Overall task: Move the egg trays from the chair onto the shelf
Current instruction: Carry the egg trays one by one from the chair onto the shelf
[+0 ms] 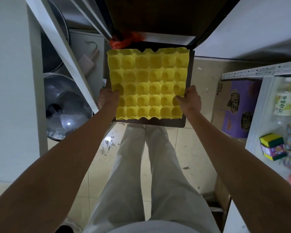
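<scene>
Head view shows the left hand (107,99) and right hand (191,100) pinching opposite edges of the yellow egg tray (148,84) over the dark chair seat (175,122); empty moulded pulp, likely light, bendy and tearable, best held at both sides

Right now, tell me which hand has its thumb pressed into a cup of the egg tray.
The right hand: its thumb sits in an edge cup of the yellow egg tray.
</scene>
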Demonstrator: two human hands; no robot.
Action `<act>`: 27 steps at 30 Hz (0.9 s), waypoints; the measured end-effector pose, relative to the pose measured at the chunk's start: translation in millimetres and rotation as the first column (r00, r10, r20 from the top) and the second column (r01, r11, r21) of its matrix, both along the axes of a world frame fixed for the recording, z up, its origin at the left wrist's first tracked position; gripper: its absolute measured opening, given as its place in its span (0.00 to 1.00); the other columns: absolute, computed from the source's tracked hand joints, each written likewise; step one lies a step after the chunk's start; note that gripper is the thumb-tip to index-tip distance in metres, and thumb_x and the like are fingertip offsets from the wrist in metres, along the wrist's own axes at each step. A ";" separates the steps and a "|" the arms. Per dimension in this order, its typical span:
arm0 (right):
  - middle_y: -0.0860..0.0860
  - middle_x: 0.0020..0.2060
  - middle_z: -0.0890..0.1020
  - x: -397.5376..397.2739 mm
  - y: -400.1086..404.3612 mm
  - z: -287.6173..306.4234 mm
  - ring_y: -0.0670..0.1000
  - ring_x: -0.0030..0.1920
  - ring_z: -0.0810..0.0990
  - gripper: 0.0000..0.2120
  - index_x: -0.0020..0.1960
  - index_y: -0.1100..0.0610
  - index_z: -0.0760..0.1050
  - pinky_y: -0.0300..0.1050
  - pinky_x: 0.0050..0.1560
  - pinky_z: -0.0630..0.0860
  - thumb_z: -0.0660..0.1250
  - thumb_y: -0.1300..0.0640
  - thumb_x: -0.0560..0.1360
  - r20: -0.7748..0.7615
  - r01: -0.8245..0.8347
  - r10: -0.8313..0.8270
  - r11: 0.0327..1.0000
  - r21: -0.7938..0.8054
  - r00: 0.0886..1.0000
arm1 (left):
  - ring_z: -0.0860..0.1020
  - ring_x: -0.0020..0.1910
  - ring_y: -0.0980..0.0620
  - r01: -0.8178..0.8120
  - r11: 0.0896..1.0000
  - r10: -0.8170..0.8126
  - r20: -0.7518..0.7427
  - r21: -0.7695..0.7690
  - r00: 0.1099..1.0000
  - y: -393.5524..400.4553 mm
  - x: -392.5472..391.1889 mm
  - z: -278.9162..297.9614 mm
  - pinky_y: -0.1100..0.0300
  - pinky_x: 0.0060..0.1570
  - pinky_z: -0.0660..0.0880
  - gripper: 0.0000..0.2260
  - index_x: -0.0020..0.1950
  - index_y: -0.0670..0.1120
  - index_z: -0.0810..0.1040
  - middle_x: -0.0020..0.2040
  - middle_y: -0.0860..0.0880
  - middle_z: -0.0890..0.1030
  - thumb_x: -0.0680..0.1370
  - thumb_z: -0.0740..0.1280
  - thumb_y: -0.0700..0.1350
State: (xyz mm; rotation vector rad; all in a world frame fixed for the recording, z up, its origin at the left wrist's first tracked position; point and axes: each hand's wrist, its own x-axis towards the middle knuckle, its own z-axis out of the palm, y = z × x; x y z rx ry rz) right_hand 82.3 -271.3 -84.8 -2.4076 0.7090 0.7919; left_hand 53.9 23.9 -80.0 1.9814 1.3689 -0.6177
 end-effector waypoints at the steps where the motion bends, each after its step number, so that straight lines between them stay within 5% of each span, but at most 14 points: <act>1: 0.50 0.42 0.78 -1.2 0.1 3.2 0.56 0.41 0.76 0.13 0.55 0.54 0.71 0.43 0.35 0.66 0.68 0.56 0.71 0.012 0.010 -0.010 1.000 -0.005 1.000 | 0.84 0.51 0.41 0.014 1.000 -0.014 0.005 0.015 1.000 0.0 1.7 5.3 0.52 0.46 0.80 0.16 0.55 0.43 0.81 0.51 0.43 0.85 0.74 0.68 0.51; 5: 0.50 0.40 0.78 -12.8 -1.1 29.3 0.56 0.40 0.76 0.10 0.52 0.54 0.71 0.41 0.30 0.62 0.63 0.61 0.72 0.090 0.080 -0.078 0.997 -0.012 0.993 | 0.83 0.49 0.40 0.072 0.996 -0.074 0.038 0.050 0.997 -5.0 13.5 48.0 0.51 0.43 0.78 0.18 0.57 0.42 0.79 0.47 0.44 0.83 0.74 0.67 0.52; 11: 0.50 0.35 0.75 -52.8 -20.7 119.5 0.57 0.37 0.75 0.11 0.53 0.58 0.68 0.44 0.31 0.64 0.64 0.60 0.72 0.196 0.298 -0.306 0.952 0.072 0.932 | 0.82 0.56 0.37 0.170 0.976 -0.197 0.222 0.136 0.955 -62.8 30.2 143.1 0.42 0.55 0.80 0.26 0.70 0.41 0.71 0.59 0.40 0.82 0.77 0.62 0.53; 16: 0.52 0.37 0.77 -149.4 -63.2 209.6 0.59 0.38 0.76 0.13 0.54 0.56 0.67 0.52 0.38 0.72 0.66 0.59 0.72 0.352 0.554 -0.517 0.832 -0.006 0.780 | 0.77 0.38 0.51 0.375 0.927 -0.312 0.539 -0.007 0.783 -138.1 4.2 210.9 0.58 0.33 0.67 0.13 0.60 0.45 0.69 0.41 0.54 0.76 0.75 0.61 0.44; 23: 0.52 0.37 0.77 -293.5 -109.4 302.4 0.61 0.38 0.78 0.13 0.51 0.53 0.61 0.55 0.36 0.76 0.63 0.63 0.74 0.460 0.815 -0.757 0.568 0.116 0.463 | 0.79 0.46 0.47 0.790 0.607 -0.590 0.620 -0.081 0.517 -229.0 -76.2 286.1 0.55 0.38 0.72 0.09 0.58 0.48 0.68 0.46 0.54 0.77 0.80 0.63 0.44; 27: 0.52 0.38 0.77 -376.8 -144.5 353.7 0.58 0.38 0.78 0.13 0.53 0.54 0.62 0.48 0.32 0.71 0.63 0.64 0.74 0.440 0.879 -0.829 0.451 0.158 0.346 | 0.81 0.53 0.43 0.962 0.261 -0.791 0.589 0.078 0.167 -285.1 -114.4 338.9 0.48 0.53 0.77 0.20 0.67 0.46 0.73 0.55 0.47 0.83 0.75 0.67 0.37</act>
